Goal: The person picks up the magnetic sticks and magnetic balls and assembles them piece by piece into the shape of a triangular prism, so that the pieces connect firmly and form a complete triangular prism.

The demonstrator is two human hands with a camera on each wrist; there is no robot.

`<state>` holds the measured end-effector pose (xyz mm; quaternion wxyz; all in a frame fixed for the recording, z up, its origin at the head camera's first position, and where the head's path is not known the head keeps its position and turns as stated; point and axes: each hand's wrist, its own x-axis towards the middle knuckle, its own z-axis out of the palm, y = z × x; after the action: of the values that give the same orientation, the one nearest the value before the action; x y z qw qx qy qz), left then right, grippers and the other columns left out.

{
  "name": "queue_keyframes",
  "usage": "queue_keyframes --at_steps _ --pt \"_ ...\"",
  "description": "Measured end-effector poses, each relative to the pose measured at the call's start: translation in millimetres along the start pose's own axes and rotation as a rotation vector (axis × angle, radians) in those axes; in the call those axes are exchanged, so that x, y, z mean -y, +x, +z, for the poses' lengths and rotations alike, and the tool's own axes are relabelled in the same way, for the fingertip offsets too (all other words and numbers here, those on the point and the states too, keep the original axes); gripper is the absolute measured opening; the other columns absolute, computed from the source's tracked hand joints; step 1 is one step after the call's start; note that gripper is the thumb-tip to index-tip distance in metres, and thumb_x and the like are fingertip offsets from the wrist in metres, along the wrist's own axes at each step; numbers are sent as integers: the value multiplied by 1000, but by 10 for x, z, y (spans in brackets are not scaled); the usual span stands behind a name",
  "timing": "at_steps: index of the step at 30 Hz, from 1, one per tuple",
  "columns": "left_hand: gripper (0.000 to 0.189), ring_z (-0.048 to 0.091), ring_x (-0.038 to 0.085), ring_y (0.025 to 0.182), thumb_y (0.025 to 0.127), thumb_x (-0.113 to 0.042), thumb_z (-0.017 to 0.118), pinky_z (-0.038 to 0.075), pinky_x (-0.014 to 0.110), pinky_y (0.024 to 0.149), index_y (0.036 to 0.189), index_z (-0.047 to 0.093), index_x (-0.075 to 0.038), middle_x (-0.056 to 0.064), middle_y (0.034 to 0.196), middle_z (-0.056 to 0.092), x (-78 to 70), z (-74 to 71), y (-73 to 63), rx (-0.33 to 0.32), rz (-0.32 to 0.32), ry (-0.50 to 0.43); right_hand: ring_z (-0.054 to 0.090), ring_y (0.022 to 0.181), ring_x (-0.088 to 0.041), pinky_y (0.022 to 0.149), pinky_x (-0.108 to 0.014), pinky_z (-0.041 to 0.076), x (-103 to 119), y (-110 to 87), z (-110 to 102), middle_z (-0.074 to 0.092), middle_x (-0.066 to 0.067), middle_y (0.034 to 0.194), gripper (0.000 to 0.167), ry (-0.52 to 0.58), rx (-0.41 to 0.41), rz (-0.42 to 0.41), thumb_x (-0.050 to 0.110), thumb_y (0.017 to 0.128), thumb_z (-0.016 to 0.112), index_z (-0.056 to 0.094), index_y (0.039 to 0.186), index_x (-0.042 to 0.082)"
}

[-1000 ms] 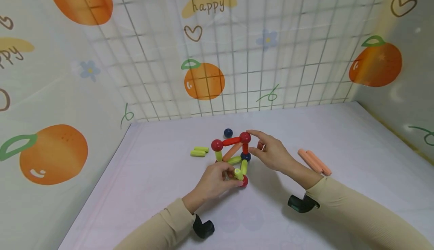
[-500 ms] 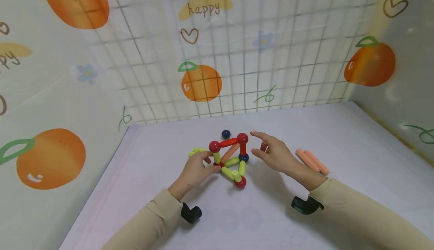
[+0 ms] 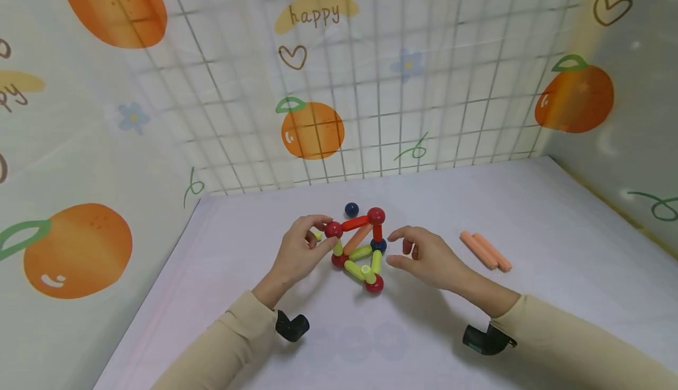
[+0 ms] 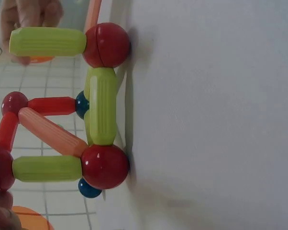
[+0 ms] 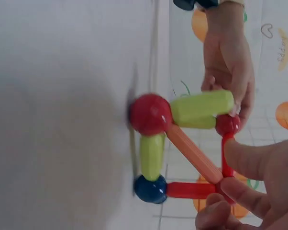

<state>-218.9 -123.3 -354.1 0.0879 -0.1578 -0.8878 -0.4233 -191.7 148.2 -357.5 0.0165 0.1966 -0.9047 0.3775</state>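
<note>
A frame of magnetic sticks and balls stands on the table. Its base joins a left red ball (image 3: 339,259), a navy ball (image 3: 378,245) and a front red ball (image 3: 374,284) with green sticks. From the front ball rises a green stick (image 4: 48,41) with a free end. My left hand (image 3: 299,249) pinches the upper left red ball (image 3: 333,229) between thumb and fingers. A red stick (image 3: 355,223) links it to the upper right red ball (image 3: 376,216). An orange stick (image 3: 357,239) slants across. My right hand (image 3: 429,256), fingers loosely bent, holds nothing beside the navy ball.
A loose navy ball (image 3: 352,209) lies behind the frame. Two orange sticks (image 3: 485,251) lie to the right. Behind my left hand a loose green stick (image 3: 318,235) is mostly hidden. A printed curtain (image 3: 371,84) closes off the back of the table.
My left hand has left the front green stick, moving left and up to the upper left red ball. My right hand has come away from the upper right ball and lowered.
</note>
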Motion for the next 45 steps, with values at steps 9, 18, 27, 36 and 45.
queue_keyframes --at_steps 9,18,27,36,45 --pt "33 48 15 65 84 -20 78 39 21 55 113 64 -14 2 104 66 -29 -36 -128 -54 -24 24 46 67 -12 59 -22 40 59 -57 160 57 -8 85 45 -1 25 -100 31 79 81 65 115 10" --pt "27 43 11 62 79 -21 83 35 20 55 96 65 -11 4 91 62 -192 22 -375 -182 42 99 46 68 -10 59 -22 41 92 -26 187 57 -2 84 30 -45 -15 -101 22 82 79 69 109 13" --pt "27 45 11 65 81 -22 81 39 19 57 100 65 -12 2 94 61 -263 40 -518 -182 29 103 49 70 -12 59 -24 42 50 73 182 58 0 82 20 -35 -20 -61 21 82 78 72 100 15" --pt "27 45 11 67 81 -23 81 39 19 58 101 66 -13 -1 95 61 -222 21 -515 -186 30 97 50 71 -15 60 -26 43 52 169 176 58 -2 83 22 -20 -7 -15 23 84 76 72 102 12" --pt "27 46 11 68 81 -21 81 40 19 59 101 65 -14 1 95 61 -192 29 -529 -184 27 64 49 74 -19 60 -27 43 110 267 -11 57 -11 94 38 57 113 60 19 82 79 65 118 12"
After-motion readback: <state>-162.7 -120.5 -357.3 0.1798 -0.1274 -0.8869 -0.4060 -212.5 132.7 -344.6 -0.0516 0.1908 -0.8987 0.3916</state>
